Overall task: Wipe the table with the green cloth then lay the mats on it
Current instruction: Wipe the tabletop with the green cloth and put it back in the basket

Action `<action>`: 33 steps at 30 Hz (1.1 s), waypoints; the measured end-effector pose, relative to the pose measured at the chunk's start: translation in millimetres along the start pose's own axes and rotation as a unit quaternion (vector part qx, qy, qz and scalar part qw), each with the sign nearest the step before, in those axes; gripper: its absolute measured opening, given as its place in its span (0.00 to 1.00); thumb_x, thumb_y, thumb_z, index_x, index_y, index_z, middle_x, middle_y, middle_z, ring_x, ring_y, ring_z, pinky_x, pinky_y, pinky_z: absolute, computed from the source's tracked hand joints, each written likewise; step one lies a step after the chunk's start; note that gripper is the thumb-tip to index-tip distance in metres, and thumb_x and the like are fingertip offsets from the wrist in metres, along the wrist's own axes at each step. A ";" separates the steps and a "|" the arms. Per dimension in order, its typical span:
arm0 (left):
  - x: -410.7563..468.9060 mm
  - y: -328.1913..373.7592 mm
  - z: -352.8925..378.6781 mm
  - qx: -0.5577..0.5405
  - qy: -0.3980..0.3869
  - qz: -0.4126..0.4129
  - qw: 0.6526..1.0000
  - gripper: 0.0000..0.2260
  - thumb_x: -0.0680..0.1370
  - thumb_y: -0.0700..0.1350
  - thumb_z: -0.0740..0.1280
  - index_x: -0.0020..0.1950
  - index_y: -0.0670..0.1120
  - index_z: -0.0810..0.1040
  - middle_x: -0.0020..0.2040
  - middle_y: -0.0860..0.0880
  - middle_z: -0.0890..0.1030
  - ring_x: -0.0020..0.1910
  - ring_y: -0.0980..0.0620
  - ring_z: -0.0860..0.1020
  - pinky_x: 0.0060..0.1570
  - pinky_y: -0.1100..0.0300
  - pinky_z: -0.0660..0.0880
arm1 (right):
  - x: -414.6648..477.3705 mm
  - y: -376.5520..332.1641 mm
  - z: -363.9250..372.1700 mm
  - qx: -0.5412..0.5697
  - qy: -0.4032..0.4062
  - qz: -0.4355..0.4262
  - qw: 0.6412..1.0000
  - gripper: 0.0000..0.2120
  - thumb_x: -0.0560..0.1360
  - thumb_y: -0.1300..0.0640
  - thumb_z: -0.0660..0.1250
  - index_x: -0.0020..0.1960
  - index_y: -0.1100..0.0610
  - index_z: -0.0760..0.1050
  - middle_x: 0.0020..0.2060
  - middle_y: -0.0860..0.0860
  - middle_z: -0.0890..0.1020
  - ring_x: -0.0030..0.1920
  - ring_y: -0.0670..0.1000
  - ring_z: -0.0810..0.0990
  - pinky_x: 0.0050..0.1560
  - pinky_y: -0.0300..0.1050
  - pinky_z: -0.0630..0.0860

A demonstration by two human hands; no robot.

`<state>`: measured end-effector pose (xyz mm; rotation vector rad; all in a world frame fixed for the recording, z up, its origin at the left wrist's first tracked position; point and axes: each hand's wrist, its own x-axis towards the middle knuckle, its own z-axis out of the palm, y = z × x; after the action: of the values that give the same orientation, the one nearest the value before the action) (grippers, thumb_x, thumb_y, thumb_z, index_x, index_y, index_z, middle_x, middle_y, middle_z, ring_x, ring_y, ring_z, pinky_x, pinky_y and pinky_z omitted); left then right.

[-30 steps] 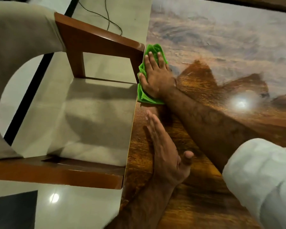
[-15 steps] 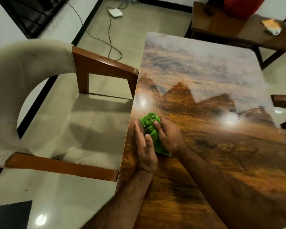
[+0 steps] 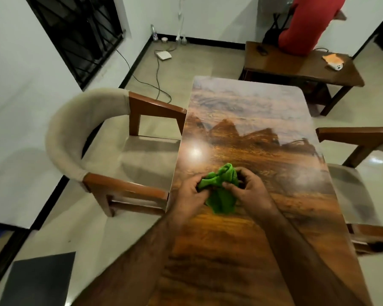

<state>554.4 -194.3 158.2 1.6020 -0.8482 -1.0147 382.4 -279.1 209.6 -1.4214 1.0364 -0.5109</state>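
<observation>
Now bunching green cloth [image 3: 219,191] between both hands, left hand [image 3: 189,192] and right hand [image 3: 250,191] pinching it, lifted off the table [image 3: 248,107] edge after wiping; mats not visible.

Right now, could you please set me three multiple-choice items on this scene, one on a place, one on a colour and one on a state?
1. Where is the cloth?
A. On the chair seat
B. Over the table, between both hands
C. On the floor

2. What colour is the cloth?
A. Green
B. Red
C. White

3. How is the cloth?
A. Spread flat
B. Neatly folded
C. Bunched up

B: the left hand and right hand hold the cloth over the table.
A: it is bright green.
C: it is crumpled in both grips, not flat.
</observation>
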 end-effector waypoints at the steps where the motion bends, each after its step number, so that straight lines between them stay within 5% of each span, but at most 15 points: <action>1: -13.3 9.5 -6.3 0.004 -0.013 -0.002 1.000 0.22 0.82 0.31 0.71 0.59 0.61 0.81 0.51 0.68 0.85 0.52 0.71 0.81 0.67 0.47 0.80 | -7.5 -5.2 4.2 -0.038 0.018 -0.016 0.999 0.15 0.78 0.63 0.79 0.60 0.49 0.83 0.54 0.50 0.89 0.58 0.54 0.88 0.60 0.62 0.87; 5: -42.2 34.1 -36.4 -0.033 0.005 -0.009 0.999 0.22 0.82 0.30 0.70 0.59 0.60 0.83 0.57 0.53 0.87 0.59 0.51 0.85 0.63 0.45 0.84 | -30.7 -26.3 23.3 -0.147 0.024 -0.092 0.984 0.19 0.75 0.57 0.83 0.63 0.49 0.82 0.53 0.47 0.88 0.54 0.51 0.88 0.55 0.58 0.88; 8: -56.7 49.2 -71.8 -0.049 -0.002 0.013 0.999 0.20 0.82 0.30 0.69 0.61 0.55 0.83 0.60 0.45 0.86 0.58 0.50 0.85 0.61 0.43 0.84 | -41.0 -42.5 43.5 -0.195 -0.005 -0.135 0.971 0.20 0.76 0.59 0.83 0.64 0.48 0.82 0.52 0.46 0.88 0.48 0.51 0.88 0.50 0.59 0.88; 13: -66.7 58.3 -160.8 -0.067 -0.026 0.012 0.997 0.17 0.84 0.39 0.73 0.71 0.53 0.83 0.62 0.51 0.87 0.62 0.50 0.86 0.58 0.49 0.86 | -35.9 -72.4 113.2 -0.187 0.004 -0.174 0.967 0.18 0.77 0.60 0.81 0.65 0.50 0.82 0.52 0.48 0.87 0.48 0.51 0.88 0.49 0.60 0.88; 17: -59.8 59.5 -257.0 -0.047 -0.012 0.025 0.998 0.08 0.83 0.48 0.75 0.62 0.56 0.84 0.55 0.52 0.89 0.57 0.53 0.87 0.55 0.57 0.85 | -19.4 -100.1 202.7 -0.140 0.018 -0.198 0.970 0.20 0.77 0.56 0.82 0.67 0.54 0.83 0.54 0.50 0.89 0.53 0.52 0.89 0.53 0.58 0.88; 22: -38.0 64.6 -391.6 -0.048 -0.008 0.038 0.998 0.10 0.82 0.44 0.77 0.61 0.54 0.85 0.54 0.51 0.89 0.56 0.51 0.88 0.50 0.55 0.86 | 15.7 -143.1 326.3 -0.098 0.026 -0.153 0.983 0.16 0.78 0.58 0.81 0.64 0.54 0.84 0.56 0.49 0.89 0.58 0.51 0.88 0.59 0.58 0.88; 27: 31.3 94.6 -519.5 0.147 0.008 0.082 0.986 0.26 0.82 0.46 0.77 0.80 0.54 0.75 0.71 0.49 0.81 0.62 0.49 0.84 0.58 0.47 0.86 | 77.8 -212.2 408.7 -0.180 0.082 -0.201 0.959 0.12 0.79 0.54 0.80 0.60 0.48 0.82 0.56 0.44 0.86 0.60 0.46 0.85 0.57 0.54 0.88; 30: 83.2 119.0 -580.6 0.376 0.039 0.153 0.913 0.34 0.82 0.58 0.75 0.85 0.52 0.67 0.78 0.47 0.75 0.72 0.46 0.78 0.70 0.42 0.79 | 118.1 -260.5 434.7 -0.300 0.134 -0.250 0.911 0.18 0.79 0.47 0.76 0.65 0.51 0.79 0.62 0.51 0.85 0.62 0.55 0.84 0.62 0.61 0.85; 33: 127.9 138.9 -622.7 0.505 0.054 0.186 0.841 0.36 0.83 0.64 0.70 0.87 0.53 0.63 0.83 0.48 0.70 0.80 0.43 0.71 0.74 0.36 0.74 | 160.4 -298.2 445.1 -0.486 0.170 -0.252 0.819 0.23 0.80 0.45 0.74 0.70 0.55 0.78 0.76 0.54 0.78 0.74 0.61 0.75 0.73 0.61 0.75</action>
<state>1170.4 -106.3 348.6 2.1731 -1.6994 -0.1297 911.4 -208.8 377.0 -2.6378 1.2762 -0.6689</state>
